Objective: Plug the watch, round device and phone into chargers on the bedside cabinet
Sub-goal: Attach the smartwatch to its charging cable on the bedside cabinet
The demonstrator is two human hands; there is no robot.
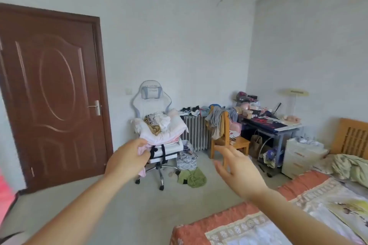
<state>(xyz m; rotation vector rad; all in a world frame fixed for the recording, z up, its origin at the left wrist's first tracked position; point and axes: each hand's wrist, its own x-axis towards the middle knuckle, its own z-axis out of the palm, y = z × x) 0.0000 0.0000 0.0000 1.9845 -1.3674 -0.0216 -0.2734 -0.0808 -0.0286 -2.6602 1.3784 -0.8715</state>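
Both my arms reach forward into a bedroom. My left hand (127,157) is held out at mid-height with its fingers loosely curled and nothing in it. My right hand (237,167) is raised beside it, fingers spread, also holding nothing. A white bedside cabinet (298,157) with drawers stands far right next to the bed's wooden headboard (352,137); some pale things lie on its top, too small to name. I cannot make out a watch, a round device, a phone or chargers.
A brown door (51,93) is shut at left. A white office chair (157,125) piled with clothes stands ahead, then a radiator (194,133), a wooden chair (229,141) and a cluttered desk (278,125). Clothes (192,178) lie on the floor. The bed (278,215) fills the lower right.
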